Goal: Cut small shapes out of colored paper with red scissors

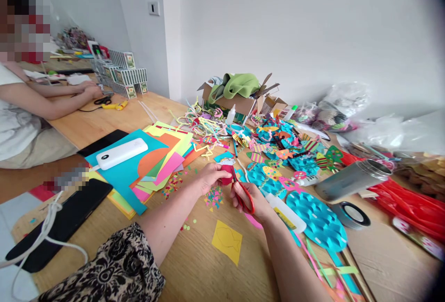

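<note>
Stretched forward over the tabletop (189,260), the left hand (208,177) pinches red paper (227,173); the right hand (260,202) grips scissors (249,198).

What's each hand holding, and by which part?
Left hand: small dark-red paper piece, by its left edge. Right hand: red-handled scissors, by the handles.

Single view, worn on my head: looks forward and down across the wooden table (187,269) to the pale wall (295,28). Near my left hand (209,179) and right hand (248,197), mid-frame; co-worker (17,125) farther off, left edge.
</note>
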